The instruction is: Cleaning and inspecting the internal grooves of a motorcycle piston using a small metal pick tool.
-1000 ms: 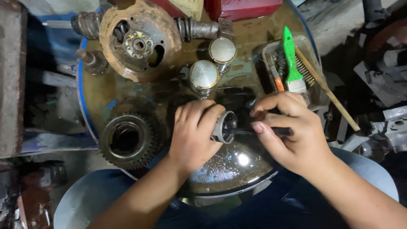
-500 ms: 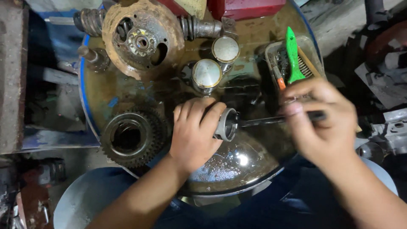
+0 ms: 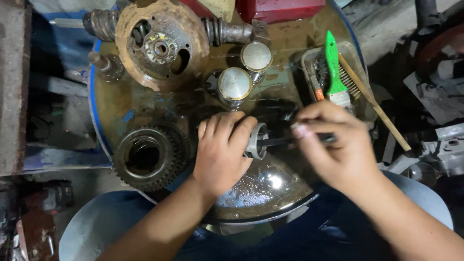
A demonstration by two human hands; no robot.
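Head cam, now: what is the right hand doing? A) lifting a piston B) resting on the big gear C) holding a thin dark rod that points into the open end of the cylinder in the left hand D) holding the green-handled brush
C: the right hand pinches a thin dark rod whose tip enters the cylindrical part gripped by the left hand; the green-handled brush lies untouched in its tray.

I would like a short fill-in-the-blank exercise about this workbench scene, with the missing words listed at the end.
1. The left hand grips a short metal ____ with its open end facing the right hand.
2. The right hand pushes a thin dark rod into the ____ end of that part.
3. The brush in the tray has a ____ handle.
4. The big toothed gear lies to the ____ of the left hand in the picture.

Missing words: cylinder; open; green; left
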